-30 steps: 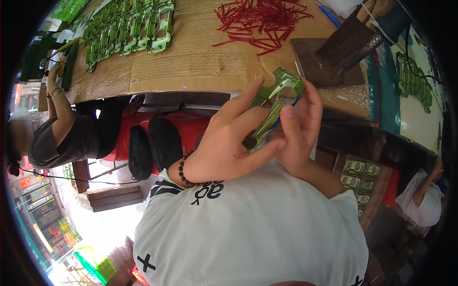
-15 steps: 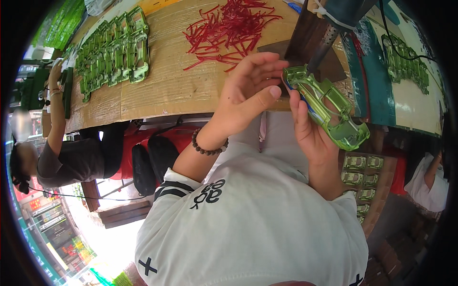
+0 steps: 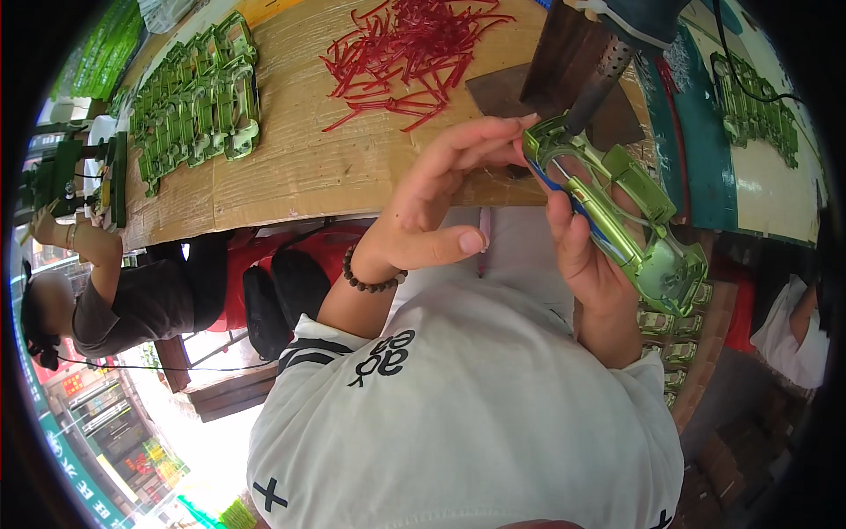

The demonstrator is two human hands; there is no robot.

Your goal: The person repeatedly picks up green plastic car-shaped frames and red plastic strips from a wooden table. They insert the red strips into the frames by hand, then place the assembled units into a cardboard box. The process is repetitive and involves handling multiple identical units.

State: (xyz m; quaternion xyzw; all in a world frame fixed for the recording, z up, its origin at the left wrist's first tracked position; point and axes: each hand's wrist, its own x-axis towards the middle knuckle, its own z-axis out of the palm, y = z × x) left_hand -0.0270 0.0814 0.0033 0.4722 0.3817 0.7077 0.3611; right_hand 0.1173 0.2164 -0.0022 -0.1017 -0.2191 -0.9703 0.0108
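Right hand [image 3: 604,273], green shell [image 3: 606,220], nozzle [image 3: 592,99]

Right hand: curled under the green shell, gripping it. Shell: tilted across the near edge of the desk [image 3: 300,132], far end at the nozzle tip; contact cannot be told. Left hand [image 3: 432,207]: wide, thumb spread, fingertips by the shell's far end, no visible hold. Red strips [image 3: 405,57]: heaped on desk. Step, as judged: working the shell at the nozzle. Next move calls for: steady right grip, left fingertips clear of the tip.

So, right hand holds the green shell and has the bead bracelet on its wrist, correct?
Wrong wrist: the head view shows the bracelet at the wrist of the left hand. The right hand does hold the green shell.
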